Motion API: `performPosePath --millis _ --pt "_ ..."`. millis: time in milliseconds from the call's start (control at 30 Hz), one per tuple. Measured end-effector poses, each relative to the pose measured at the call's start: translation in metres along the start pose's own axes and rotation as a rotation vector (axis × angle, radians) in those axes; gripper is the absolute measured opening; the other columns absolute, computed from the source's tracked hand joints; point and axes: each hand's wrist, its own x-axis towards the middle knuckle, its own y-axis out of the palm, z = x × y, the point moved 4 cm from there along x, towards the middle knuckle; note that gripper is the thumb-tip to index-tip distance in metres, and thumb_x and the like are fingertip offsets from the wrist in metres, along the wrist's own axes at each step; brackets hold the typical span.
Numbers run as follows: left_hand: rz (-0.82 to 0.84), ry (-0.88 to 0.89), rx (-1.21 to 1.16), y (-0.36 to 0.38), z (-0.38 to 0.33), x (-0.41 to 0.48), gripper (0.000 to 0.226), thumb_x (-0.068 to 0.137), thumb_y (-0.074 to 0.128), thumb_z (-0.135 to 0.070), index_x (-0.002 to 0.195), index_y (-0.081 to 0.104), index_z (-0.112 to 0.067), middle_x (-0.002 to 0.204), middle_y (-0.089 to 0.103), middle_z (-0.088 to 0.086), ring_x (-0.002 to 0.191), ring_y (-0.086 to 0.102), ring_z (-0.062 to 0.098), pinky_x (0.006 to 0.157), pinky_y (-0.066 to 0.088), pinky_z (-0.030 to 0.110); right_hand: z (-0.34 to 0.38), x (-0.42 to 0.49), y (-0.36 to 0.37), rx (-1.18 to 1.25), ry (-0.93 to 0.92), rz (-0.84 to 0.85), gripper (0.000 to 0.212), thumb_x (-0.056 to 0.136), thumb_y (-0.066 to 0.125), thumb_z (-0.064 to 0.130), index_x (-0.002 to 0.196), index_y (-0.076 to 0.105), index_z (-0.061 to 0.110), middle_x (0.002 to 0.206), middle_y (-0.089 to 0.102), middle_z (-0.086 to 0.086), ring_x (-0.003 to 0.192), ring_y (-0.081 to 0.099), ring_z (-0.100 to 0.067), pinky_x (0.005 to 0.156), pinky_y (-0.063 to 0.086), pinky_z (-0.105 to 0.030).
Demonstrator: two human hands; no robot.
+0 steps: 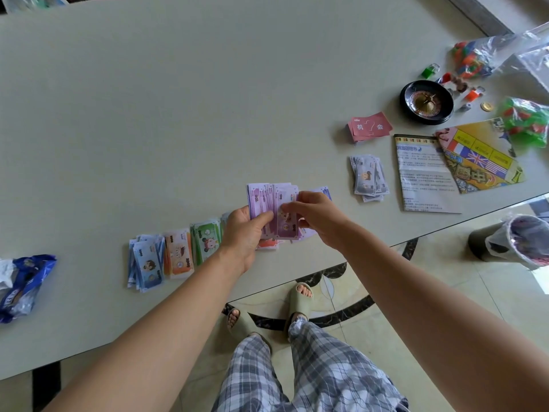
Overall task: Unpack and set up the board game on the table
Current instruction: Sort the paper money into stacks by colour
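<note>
1. Your table [178, 99] carries the whole kit. The folded board [481, 156] is still closed at the far right edge, beside the rule sheet [421, 176].
2. Along the near edge runs your row of sorted money: the blue pile [147, 264], orange pile [179, 252] and green pile [206, 237] lie side by side. Give the next pile its own spot in that line, apart from its neighbours.
3. The purple notes [269, 200] are fanned just above the table. Your left hand [245, 233] grips their lower edge, thumb laid across the front. Keep that grip firm so the fan does not slide.
4. Your right hand [315, 217] pinches the front note [286, 224] between thumb and fingers. It may be one note or a few stuck together; the view is too poor to tell, so peel slowly.
5. A reddish pile [267, 245] sits directly under your hands. Lay no purple on it.
</note>
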Motion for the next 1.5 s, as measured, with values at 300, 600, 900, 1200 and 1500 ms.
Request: performPosePath --millis 300,600,900,1200,1500 --pt "-0.011 -0.018 0.034 0.002 0.0 -0.001 0.018 0.087 0.052 -0.01 0.083 0.07 -0.009 0.081 0.071 0.015 0.075 0.063 0.029 0.077 0.054 0.045 -0.001 -0.002 -0.002 0.088 -0.007 0.017 0.015 0.085 0.065 0.005 0.1 0.066 0.002 0.088 0.065 -0.013 0.079 0.06 -0.024 0.078 0.051 -0.039" --pt "0.006 0.018 0.038 0.003 0.001 -0.004 0.017 0.094 0.055 -0.009 0.086 0.07 -0.014 0.071 0.071 0.005 0.059 0.067 0.018 0.054 0.056 0.028 0.0 -0.01 0.0 0.18 0.019 0.06 0.01 0.087 0.06 0.002 0.089 0.066 0.011 0.078 0.067 -0.007 0.062 0.064 -0.013 0.053 0.049 -0.019" --pt "-0.005 0.044 0.007 0.001 -0.001 -0.007 0.014 0.092 0.061 -0.007 0.084 0.069 -0.017 0.065 0.071 -0.002 0.057 0.067 0.012 0.048 0.052 0.022 -0.001 -0.013 -0.002 0.205 0.042 0.068 0.009 0.089 0.056 0.003 0.087 0.063 0.008 0.076 0.06 -0.006 0.06 0.058 -0.011 0.056 0.049 -0.021" --pt "0.12 -0.055 -0.143 0.003 0.001 -0.007 0.012 0.097 0.054 -0.017 0.094 0.065 -0.012 0.068 0.07 -0.001 0.059 0.066 0.013 0.064 0.051 0.035 -0.004 -0.009 -0.001 0.391 0.095 0.081 0.014 0.091 0.051 -0.001 0.082 0.062 0.001 0.072 0.059 -0.013 0.056 0.058 -0.019 0.065 0.051 -0.031" --pt "0.063 -0.024 -0.103 0.003 0.001 -0.003 0.024 0.094 0.044 -0.001 0.087 0.066 -0.009 0.065 0.069 0.004 0.056 0.064 0.017 0.06 0.051 0.031 -0.005 -0.009 0.002 0.303 0.073 0.068 0.013 0.09 0.054 0.0 0.087 0.063 0.008 0.077 0.061 -0.007 0.069 0.058 -0.016 0.07 0.047 -0.028"
